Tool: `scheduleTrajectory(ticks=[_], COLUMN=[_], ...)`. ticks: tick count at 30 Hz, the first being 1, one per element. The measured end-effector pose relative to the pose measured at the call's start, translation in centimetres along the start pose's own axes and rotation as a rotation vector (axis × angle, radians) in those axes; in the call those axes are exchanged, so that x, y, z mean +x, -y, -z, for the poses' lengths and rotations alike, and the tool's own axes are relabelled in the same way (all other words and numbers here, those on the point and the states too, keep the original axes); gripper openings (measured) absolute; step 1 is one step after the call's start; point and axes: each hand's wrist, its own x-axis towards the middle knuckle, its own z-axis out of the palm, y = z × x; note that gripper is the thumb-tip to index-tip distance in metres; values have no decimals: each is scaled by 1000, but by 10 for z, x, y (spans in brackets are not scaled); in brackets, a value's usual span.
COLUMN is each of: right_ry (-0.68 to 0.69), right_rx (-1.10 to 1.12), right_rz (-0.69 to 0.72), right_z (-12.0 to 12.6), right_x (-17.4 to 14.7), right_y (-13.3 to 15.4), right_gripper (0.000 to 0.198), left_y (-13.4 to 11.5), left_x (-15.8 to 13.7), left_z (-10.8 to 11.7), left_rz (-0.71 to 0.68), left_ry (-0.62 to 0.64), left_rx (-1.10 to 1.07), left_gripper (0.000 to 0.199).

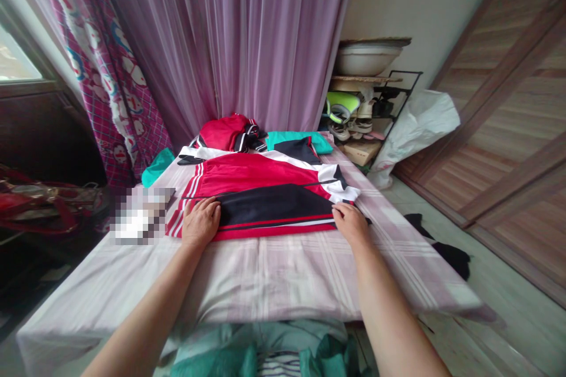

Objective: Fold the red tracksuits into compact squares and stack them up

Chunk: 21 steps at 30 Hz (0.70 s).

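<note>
Pale checked tablecloth beneath. Your left hand: fingers bent over white-striped red hem; right hand: fingers curled at opposite end. Grip unclear, both. Between: red, navy and white fabric jacket, flat; near side apparently folded in, far side spread. Beyond: bunched red garment, not laid out.

Purple curtain: hangs in folds at back. Patterned magenta curtain: left of it, cartoon figures. Black-framed rack, right: carries a pale basin with flat cover; below, lime-green visor, shoes, cardboard box. White plastic bag: stands beside rack. Wooden panelled doors: far right. Black item: lies on floor, kind unclear.
</note>
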Motion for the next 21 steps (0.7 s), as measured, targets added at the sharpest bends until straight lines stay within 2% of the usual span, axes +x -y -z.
scheduleTrajectory(ticks=[3, 21], right_ry=[-27, -65], right_rx=[3, -13], right_rz=[-80, -45], right_z=[2, -8], right_x=[0, -3], right_y=[-13, -17], right_gripper=[29, 26], left_y=[1, -2], left_x=[-1, -1], left_z=[-2, 0], left_rz=[-1, 12], left_ry=[-5, 16], left_rx=[-2, -43], left_gripper=[43, 43])
